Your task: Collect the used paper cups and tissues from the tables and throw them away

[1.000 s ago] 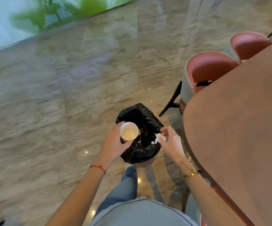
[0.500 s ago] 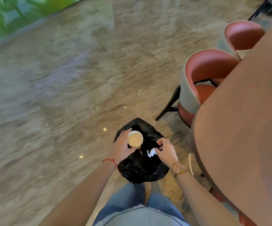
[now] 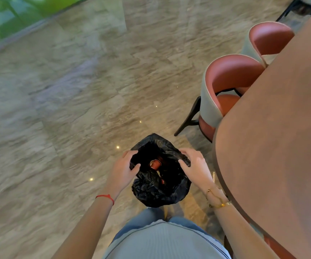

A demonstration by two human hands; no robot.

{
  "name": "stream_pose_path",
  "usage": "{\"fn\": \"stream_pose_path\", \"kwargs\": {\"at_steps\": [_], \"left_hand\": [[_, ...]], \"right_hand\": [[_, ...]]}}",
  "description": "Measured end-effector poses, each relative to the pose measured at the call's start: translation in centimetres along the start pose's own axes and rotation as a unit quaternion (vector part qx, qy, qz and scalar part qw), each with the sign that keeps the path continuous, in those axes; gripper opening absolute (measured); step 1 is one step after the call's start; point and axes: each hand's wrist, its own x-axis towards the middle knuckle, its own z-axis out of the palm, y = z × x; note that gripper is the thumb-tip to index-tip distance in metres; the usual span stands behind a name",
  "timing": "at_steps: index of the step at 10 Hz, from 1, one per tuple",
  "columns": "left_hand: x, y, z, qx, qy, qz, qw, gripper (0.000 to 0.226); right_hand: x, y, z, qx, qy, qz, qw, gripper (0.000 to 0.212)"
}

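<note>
The left hand [image 3: 123, 170], a red string round its wrist, grips the left rim of the black bin bag [image 3: 158, 191], thumb hooked inside the opening and fingers curled over the outer edge. The bag is crinkled glossy plastic, its mouth held wide between the two hands, standing on the marbled floor [image 3: 61, 113] just ahead of the person's jeans. Down inside it, between the hands and nearer the left thumb, lies a paper cup [image 3: 155, 164] on its side, reddish-brown outside with a pale rim turned toward the camera; a small strip of red shows deeper in the folds below it, too dark to identify. The right hand [image 3: 195, 166], with gold bracelets at the wrist, pinches the bag's right rim, thumb inside and fingers spread along the top edge. Beyond the right hand sits the brown desk [image 3: 278, 139], with two pink-backed chairs [image 3: 227, 79] tucked against its far side. Half a second ago the left hand held a white cup over the bag and the right a crumpled tissue; now both have let go and hold only the bag.
</note>
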Motion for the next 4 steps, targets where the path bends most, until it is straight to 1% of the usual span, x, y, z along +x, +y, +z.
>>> {"fn": "stream_pose_path", "kwargs": {"at_steps": [3, 4], "left_hand": [[-8.7, 3.5, -0.5, -0.01, 0.057, 0.009, 0.998, 0.046], [-11.2, 5.1, 0.2, -0.019, 0.096, 0.008, 0.995, 0.046]], "right_hand": [[-7.6, 1.1, -4.1, -0.026, 0.01, -0.047, 0.999, 0.045], [-10.0, 1.8, -5.0, -0.02, 0.03, -0.054, 0.998, 0.045]]}}
